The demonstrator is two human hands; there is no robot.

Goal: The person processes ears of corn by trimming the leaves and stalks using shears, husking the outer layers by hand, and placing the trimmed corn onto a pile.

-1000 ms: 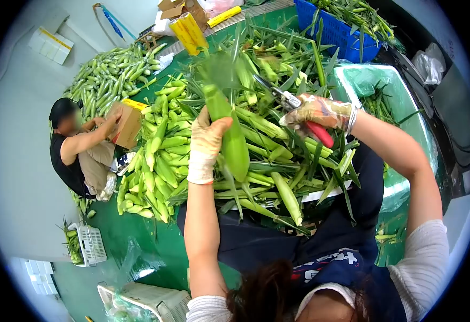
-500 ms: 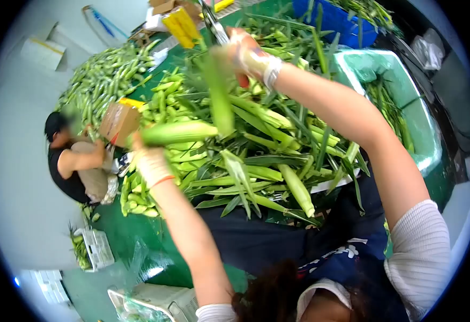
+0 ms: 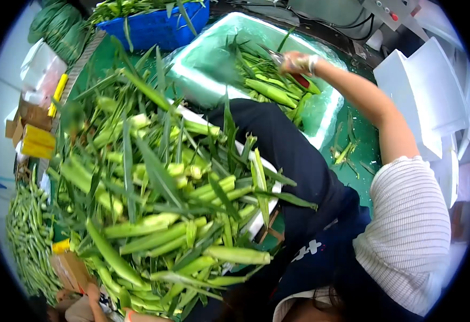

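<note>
Head view. The right hand (image 3: 297, 63), gloved, is closed around pruning shears (image 3: 301, 80) with a red handle; the blades point to the upper left in this view. It is positioned over a foam box (image 3: 327, 129), whose green plastic liner (image 3: 205, 72) spills past the rim on the near-left side. Corn ears (image 3: 271, 92) and leaves lie in the box, directly below the shears.

Of the left arm, I can make out only a sliver of wrist (image 3: 143, 317) at the bottom edge; the left hand itself is out of sight, so its grip cannot be told.

Obstructions: the main corn pile (image 3: 160, 236) fills the centre-left, its long leaves projecting over the white edge (image 3: 258, 222) beneath it. The wearer's dark-clad leg (image 3: 267, 134) stands between pile and box. A blue crate (image 3: 160, 29) of leaves is at the box's far-left corner; dark cables (image 3: 345, 37) run behind the box. White foam boxes (image 3: 406, 102) bound the right side. At lower left, a co-worker's hand (image 3: 93, 292) is beside a cardboard box (image 3: 71, 271).

Open room: a strip of green floor (image 3: 361, 153) — strewn with leaf scraps — separates the lined box from the white boxes.
</note>
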